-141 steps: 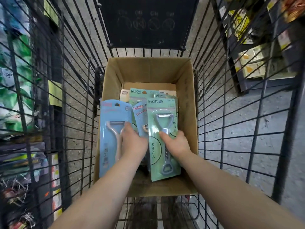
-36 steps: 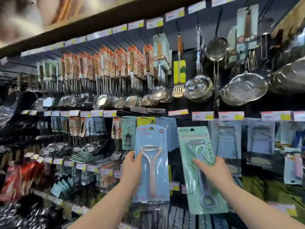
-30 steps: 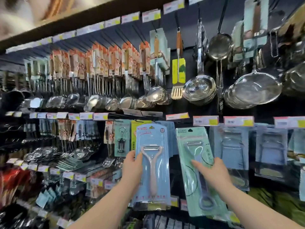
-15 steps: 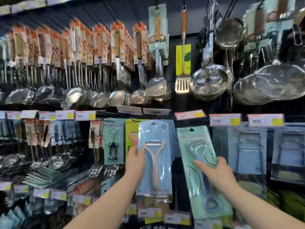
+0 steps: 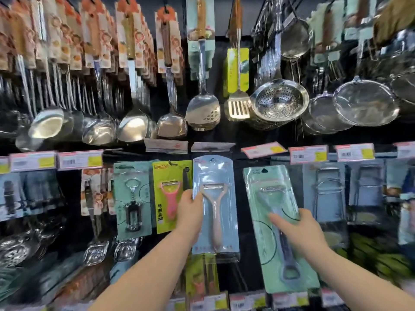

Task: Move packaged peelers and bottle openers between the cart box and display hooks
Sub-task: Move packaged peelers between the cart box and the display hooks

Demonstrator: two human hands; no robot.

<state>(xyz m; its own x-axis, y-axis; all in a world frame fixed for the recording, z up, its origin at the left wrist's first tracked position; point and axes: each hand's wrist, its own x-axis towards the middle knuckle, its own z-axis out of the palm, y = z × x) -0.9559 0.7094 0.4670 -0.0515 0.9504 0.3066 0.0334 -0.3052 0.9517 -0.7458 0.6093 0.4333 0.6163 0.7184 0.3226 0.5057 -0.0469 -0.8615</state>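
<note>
Nearer now to row of pink-and-yellow price tags [image 5: 308, 154]: pale-blue carded peeler pack [image 5: 226, 171], L hand [image 5: 189, 212] pinching its edge, hang-hole just under tags (prob. for hooking); mint-green carded bottle-opener pack [image 5: 269, 198], R hand [image 5: 301, 230] fingers curled round it, tilted.

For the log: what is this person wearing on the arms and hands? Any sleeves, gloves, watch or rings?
Nothing worn shows. The left forearm and right forearm are bare to the frame edge, no sleeve in view. The left hand and right hand are ungloved; no watch, bracelet or ring is visible.
</note>
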